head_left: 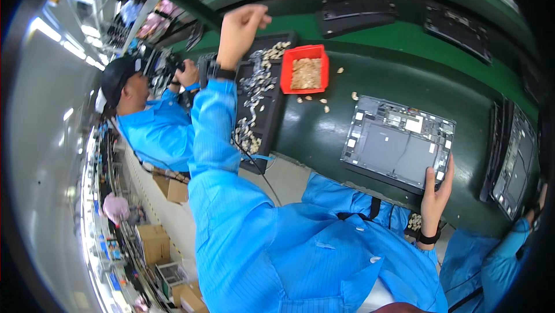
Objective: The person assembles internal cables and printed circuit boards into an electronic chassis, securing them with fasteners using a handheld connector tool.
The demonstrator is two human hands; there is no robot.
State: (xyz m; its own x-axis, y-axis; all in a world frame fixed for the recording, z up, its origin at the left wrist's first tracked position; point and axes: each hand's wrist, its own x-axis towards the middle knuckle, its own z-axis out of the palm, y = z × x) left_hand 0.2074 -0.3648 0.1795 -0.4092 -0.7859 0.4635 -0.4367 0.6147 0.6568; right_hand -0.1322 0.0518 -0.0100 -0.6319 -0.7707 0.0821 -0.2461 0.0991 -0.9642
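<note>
- Right hand [436, 197]: grip pinches laptop [384, 148], near right corner.
- Left hand [240, 28]: raised, left of laptop; cannot tell grip state.
- Red box [286, 73]: left of laptop.

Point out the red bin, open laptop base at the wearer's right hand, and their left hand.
Red bin [303, 53], head view: inner wall.
Open laptop base [388, 148], head view: dark panel.
Left hand [238, 31], head view: mid-hand.

The right fingers [430, 180] hold an opened laptop [378, 145] near a red bin [306, 52].
</note>
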